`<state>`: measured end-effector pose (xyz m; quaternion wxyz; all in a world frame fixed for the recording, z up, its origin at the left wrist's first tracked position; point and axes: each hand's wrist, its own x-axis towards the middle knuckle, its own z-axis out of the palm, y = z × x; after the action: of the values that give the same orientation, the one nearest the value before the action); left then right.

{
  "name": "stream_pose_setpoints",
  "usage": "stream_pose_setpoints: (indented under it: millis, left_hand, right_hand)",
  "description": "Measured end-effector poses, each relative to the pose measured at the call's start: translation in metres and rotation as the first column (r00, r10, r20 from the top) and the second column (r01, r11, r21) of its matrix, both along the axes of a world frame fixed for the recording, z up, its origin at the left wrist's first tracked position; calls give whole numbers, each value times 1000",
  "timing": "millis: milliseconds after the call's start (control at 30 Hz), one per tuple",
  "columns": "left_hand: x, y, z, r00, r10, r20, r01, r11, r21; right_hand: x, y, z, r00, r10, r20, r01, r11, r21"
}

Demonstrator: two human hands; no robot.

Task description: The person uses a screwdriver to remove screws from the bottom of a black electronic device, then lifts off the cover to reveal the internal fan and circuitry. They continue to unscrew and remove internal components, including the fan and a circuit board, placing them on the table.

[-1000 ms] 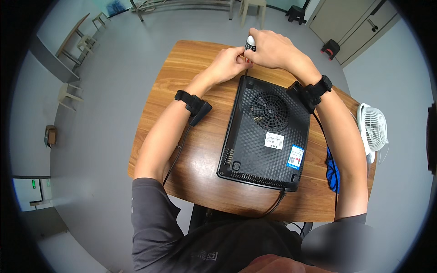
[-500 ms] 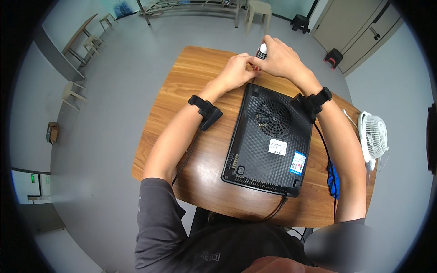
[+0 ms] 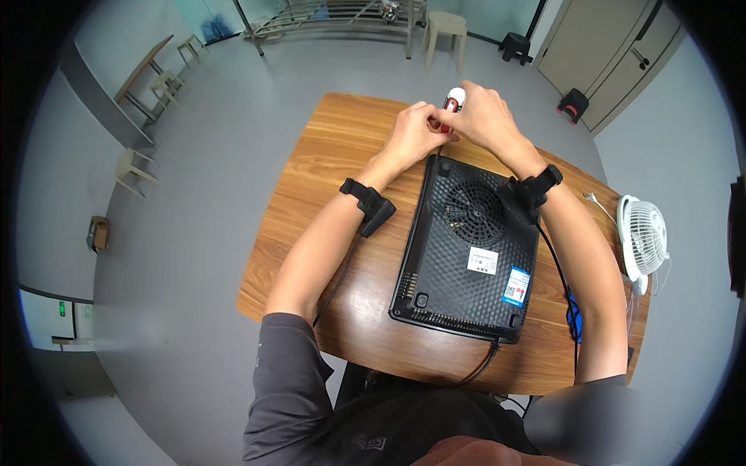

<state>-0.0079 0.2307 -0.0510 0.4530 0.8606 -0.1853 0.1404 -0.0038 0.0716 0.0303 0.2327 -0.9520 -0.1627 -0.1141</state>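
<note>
An induction cooktop [image 3: 458, 241] lies upside down on the wooden table, its black base with round vent grille and labels facing up. At its far left corner, my right hand [image 3: 489, 118] is closed around the handle of a screwdriver [image 3: 451, 104], coloured white, red and black. A thin dark shaft seems to run down from it to the corner. My left hand [image 3: 413, 133] is pinched close beside the handle's lower end; its fingertips are partly hidden, and what they grip is hard to make out. Each wrist wears a black strap with a box.
On the table's [image 3: 295, 210] right side stands a small white fan [image 3: 645, 237] with its plug lying loose. A blue item [image 3: 573, 317] lies partly behind my right forearm. The cooktop's black cord [image 3: 483, 365] leaves its near edge. Stools [image 3: 445, 29] stand on the floor beyond.
The whole view has shifted slightly, so the table sits a bit lower and to the right. The screwdriver handle has turned in my right hand, now showing its red side instead of the black pattern.
</note>
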Motion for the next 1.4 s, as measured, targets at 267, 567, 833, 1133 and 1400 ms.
stream_pose_setpoints:
  millis: [267,567,833,1133,1400]
  left_hand:
    - [-2,3,-1,999,-38,-6,38,999,-24]
    - [-3,4,0,998,-57,23,56,998,27]
    - [-11,3,7,993,-113,-26,112,993,-35]
    - [-14,5,10,997,-78,-22,77,997,-11]
    - [-20,3,17,997,-45,-61,46,999,21]
  right_hand:
    - [-5,-1,-3,1000,27,11,-27,998,57]
    - [-11,-2,-4,999,33,11,-33,995,89]
    - [-10,-7,-10,991,78,109,-90,991,102]
    - [-11,-7,-10,992,101,73,-109,987,115]
    - [-7,-7,-19,986,72,153,-89,990,110]
